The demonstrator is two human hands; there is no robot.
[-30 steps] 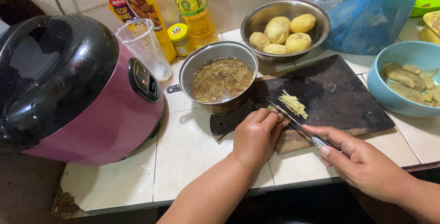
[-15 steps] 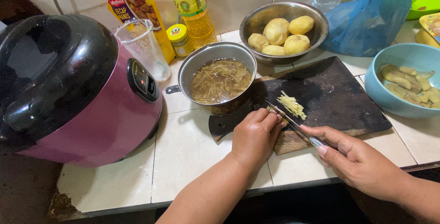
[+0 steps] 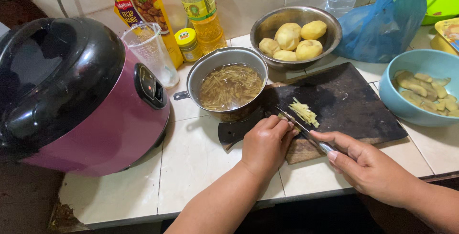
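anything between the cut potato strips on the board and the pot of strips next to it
Nothing visible does. The cut strips lie on the dark cutting board, and the pot stands just left of them at the board's edge. The knife and left hand sit nearer the camera.

a pink & black rice cooker (image 3: pixel 81 95) is seen at left on the tiled surface (image 3: pixel 191 167). behind it, a clear plastic jug (image 3: pixel 149 52) is stood just beside a yellow sauce pouch (image 3: pixel 143 9), a small yellow-lidded jar (image 3: pixel 188 43) & an oil bottle (image 3: pixel 203 11). peeled potatoes (image 3: pixel 294 40) are held in a steel bowl (image 3: pixel 330 30). at right, a blue plastic bag (image 3: pixel 387 18) is set near a blue bowl (image 3: pixel 406 112) w/ pale slices (image 3: pixel 425 88).
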